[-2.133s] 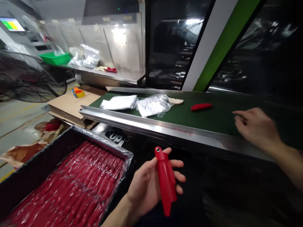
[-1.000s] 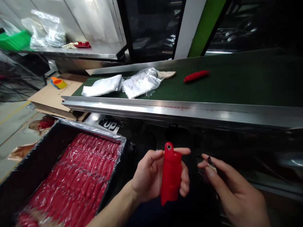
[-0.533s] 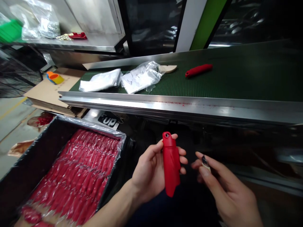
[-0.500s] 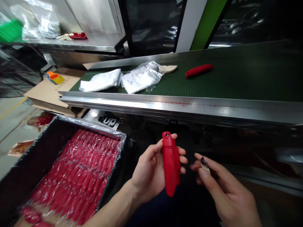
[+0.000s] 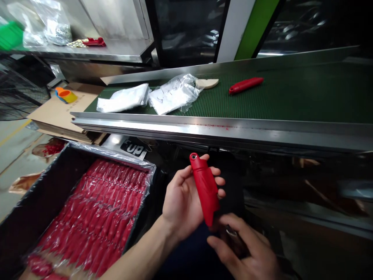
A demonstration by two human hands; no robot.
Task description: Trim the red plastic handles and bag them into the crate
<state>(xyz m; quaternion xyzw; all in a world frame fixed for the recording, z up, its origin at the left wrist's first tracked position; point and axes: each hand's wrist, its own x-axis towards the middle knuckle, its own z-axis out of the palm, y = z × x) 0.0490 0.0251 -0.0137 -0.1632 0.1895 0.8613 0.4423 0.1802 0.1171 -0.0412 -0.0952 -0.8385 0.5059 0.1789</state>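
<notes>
My left hand (image 5: 182, 204) is palm up in front of the conveyor, fingers closed around a red plastic handle-like piece (image 5: 204, 186). The piece has a hole through its rounded upper end and tapers to a point toward me. Just below that point is my right hand (image 5: 244, 245), smeared by motion, its thumb and forefinger near the tip. Inside the right hand sits a small dark object with a shiny metal part (image 5: 231, 231); its kind is unclear. A similar red piece (image 5: 246, 85) lies on the green conveyor belt (image 5: 291, 97).
At left, a dark bin lined with clear plastic (image 5: 70, 155) holds rows of bagged red pieces (image 5: 99, 210). White plastic bags (image 5: 125, 99) and a pale curved piece (image 5: 208, 83) lie on the belt. Flat cardboard (image 5: 58, 112) carries a yellow-orange cup (image 5: 68, 96). A metal rail (image 5: 262, 134) edges the conveyor.
My right hand has come left and down, close to the lower tip of the red piece. My left hand has tilted the piece and shifted slightly left and up.
</notes>
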